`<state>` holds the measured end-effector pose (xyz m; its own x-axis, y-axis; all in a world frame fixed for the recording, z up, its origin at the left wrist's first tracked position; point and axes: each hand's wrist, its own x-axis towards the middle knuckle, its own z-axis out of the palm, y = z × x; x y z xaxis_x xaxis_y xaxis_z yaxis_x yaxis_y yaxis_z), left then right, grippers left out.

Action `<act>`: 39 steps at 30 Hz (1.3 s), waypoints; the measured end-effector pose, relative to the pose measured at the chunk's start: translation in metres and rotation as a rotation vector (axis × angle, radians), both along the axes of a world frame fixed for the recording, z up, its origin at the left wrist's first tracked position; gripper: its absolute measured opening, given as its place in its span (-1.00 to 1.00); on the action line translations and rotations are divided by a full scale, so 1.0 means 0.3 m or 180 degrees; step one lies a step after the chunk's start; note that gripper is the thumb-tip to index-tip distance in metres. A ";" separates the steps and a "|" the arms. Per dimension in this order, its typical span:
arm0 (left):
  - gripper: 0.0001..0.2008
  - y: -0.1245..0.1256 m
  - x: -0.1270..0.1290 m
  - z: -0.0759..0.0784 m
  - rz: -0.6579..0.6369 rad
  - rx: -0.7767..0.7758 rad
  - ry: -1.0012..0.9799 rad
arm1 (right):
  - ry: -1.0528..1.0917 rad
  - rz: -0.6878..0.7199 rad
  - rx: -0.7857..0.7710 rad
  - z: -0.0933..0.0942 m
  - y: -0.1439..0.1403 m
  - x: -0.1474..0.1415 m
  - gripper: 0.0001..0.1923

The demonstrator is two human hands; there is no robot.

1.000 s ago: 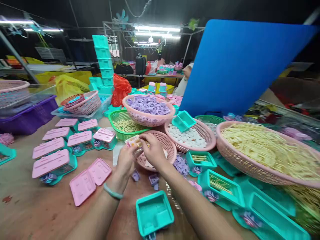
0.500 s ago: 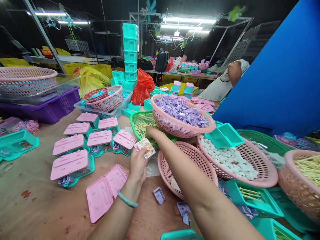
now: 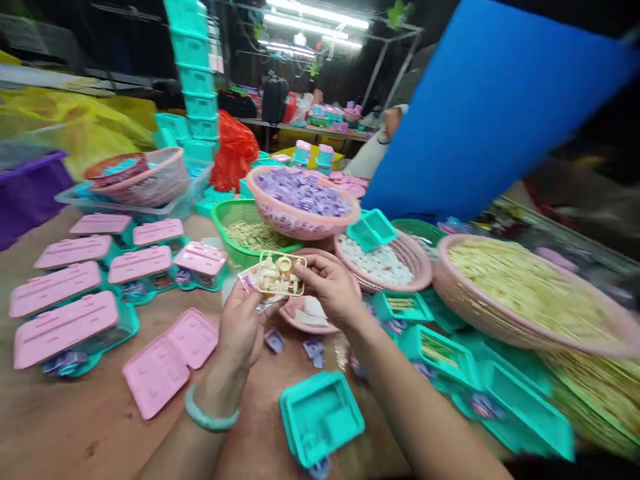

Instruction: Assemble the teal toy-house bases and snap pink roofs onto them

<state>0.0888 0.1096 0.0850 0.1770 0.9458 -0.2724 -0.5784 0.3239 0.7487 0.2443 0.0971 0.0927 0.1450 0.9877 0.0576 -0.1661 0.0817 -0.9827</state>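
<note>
Hands meet above the table (image 3: 75,427): left hand (image 3: 243,327) grips a sticker card (image 3: 250,280), right hand (image 3: 330,288) pinches a cream parts frame (image 3: 281,273).

My left hand (image 3: 243,325) and right hand (image 3: 331,288) meet on cream plastic parts frame (image 3: 281,274), above small pink mesh basket (image 3: 313,312). Closed pink-lidded teal cases (image 3: 143,265) left; open teal plastic tray (image 3: 321,417) before me; large pink basket of cream sticks (image 3: 530,300) right.

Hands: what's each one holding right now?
Left hand: closed on a small printed card.
Right hand: fingers pinch a cream plastic frame of parts.
</note>
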 end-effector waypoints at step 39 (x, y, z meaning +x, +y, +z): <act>-0.81 -0.479 0.978 0.060 -0.1907 -0.0047 -0.0040 | -0.4762 -0.1972 -0.2437 0.207 -0.543 0.994 -0.68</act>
<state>0.3821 -0.0339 0.1029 0.6816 0.6764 -0.2792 -0.3006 0.6067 0.7359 0.5424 -0.0658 0.1547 0.7270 0.6824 0.0759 0.6865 -0.7203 -0.0992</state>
